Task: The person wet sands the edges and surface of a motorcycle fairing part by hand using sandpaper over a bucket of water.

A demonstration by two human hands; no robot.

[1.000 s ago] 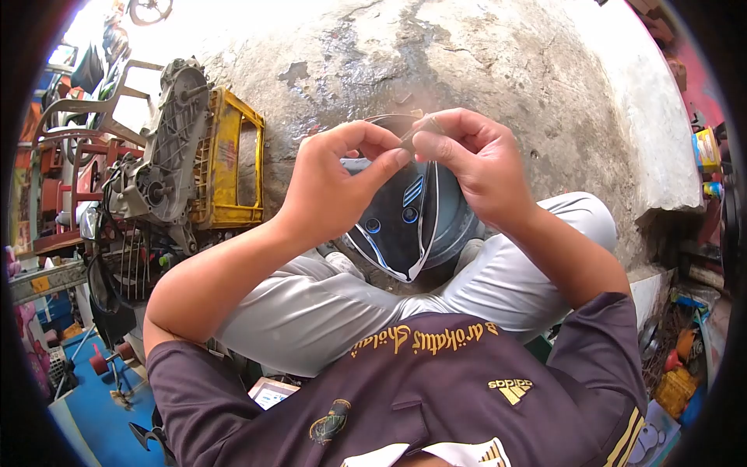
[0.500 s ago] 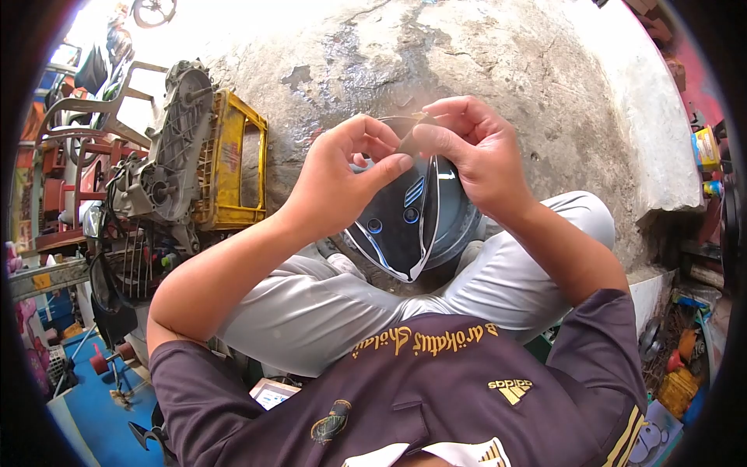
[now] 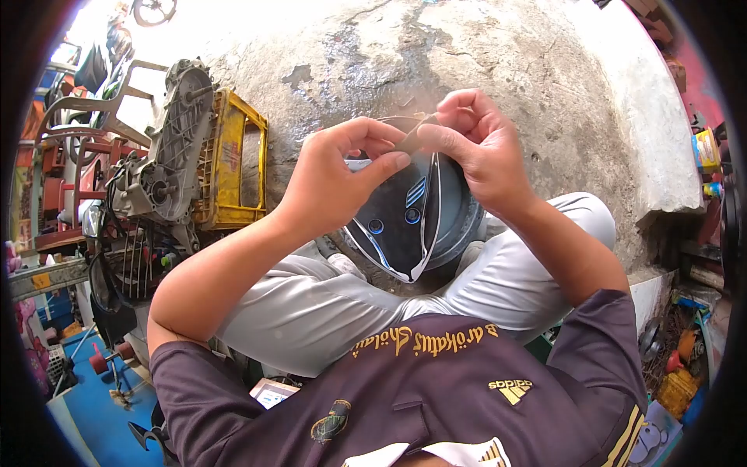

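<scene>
A small, brownish-grey piece of sandpaper point(image 3: 410, 142), folded or torn at its edge, is pinched between both my hands above a basin. My left hand point(image 3: 342, 163) grips its lower left end between thumb and fingers. On the other end, the thumb and fingers of my right hand point(image 3: 486, 152) are closed. Below them a glossy black motorcycle fairing panel point(image 3: 395, 233) with white edges, blue stripes and two round marks lies pointed end toward me. It rests over a dark round basin point(image 3: 459, 226), whose far part is partly hidden by my hands.
To the left stand a yellow crate point(image 3: 233, 156) and a greasy metal engine casing point(image 3: 175, 148), with a brown chair point(image 3: 117, 109) behind. The concrete floor point(image 3: 545, 86) is wet in patches. A raised concrete ledge point(image 3: 661, 187) runs along the right, beside cluttered parts.
My right hand has shifted slightly up and its fingers have spread a little from the sandpaper, showing more of it. The panel and basin stay in place.
</scene>
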